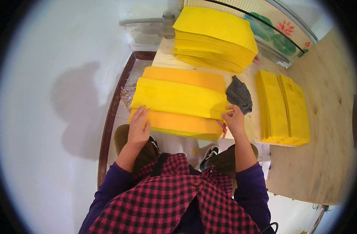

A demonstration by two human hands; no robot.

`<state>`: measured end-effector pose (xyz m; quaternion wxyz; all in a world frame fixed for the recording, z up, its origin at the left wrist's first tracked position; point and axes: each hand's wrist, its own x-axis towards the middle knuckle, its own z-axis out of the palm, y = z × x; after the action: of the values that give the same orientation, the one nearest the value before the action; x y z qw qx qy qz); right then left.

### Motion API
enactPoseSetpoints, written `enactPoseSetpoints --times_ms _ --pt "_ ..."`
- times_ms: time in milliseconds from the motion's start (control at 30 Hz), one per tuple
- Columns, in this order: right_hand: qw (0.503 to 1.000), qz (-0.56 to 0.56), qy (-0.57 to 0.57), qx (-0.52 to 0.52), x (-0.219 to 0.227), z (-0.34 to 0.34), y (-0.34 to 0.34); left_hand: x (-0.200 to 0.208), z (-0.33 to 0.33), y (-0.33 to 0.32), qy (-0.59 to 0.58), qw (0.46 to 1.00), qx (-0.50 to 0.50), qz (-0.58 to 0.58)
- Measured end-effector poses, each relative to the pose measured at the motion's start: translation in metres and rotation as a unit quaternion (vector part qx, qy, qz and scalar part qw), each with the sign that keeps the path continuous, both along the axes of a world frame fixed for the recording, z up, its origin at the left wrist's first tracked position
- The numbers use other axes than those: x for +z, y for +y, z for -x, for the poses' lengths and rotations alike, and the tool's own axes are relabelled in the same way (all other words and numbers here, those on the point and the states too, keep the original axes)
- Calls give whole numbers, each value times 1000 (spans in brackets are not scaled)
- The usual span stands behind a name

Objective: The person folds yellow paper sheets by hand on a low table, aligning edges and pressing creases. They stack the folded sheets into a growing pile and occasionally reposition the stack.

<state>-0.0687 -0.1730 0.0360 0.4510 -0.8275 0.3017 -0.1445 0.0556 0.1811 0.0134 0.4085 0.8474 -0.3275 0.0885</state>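
Note:
A yellow sheet [178, 95], folded into a long band, lies across a larger orange-yellow sheet [182, 121], which shows beyond its far and near edges. More yellow layers show beneath at the near side. My left hand [138, 130] rests its outstretched fingers on the near left corner of the band, thumb apart. At the right end, my right hand [234, 120] pinches the band's near corner between thumb and fingertips. A small red strip [224, 130] hangs just below that corner; what it belongs to I cannot make out.
A tall stack of yellow sheets [213, 27] stands at the back of the wooden table [163, 58]. Two piles of folded yellow sheets [284, 109] stand at the right, beside a wooden panel [319, 117]. Dark grey knitted cloth [239, 94] lies between. A white wall [61, 46] is at left.

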Motion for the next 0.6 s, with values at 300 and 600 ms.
enactPoseSetpoints --times_ms 300,600 --pt "999 48 -3 2 1 6 5 3 -8 -17 -43 978 -4 -204" --pt "926 302 -115 194 10 7 59 -5 -9 -18 -14 978 -8 -208"
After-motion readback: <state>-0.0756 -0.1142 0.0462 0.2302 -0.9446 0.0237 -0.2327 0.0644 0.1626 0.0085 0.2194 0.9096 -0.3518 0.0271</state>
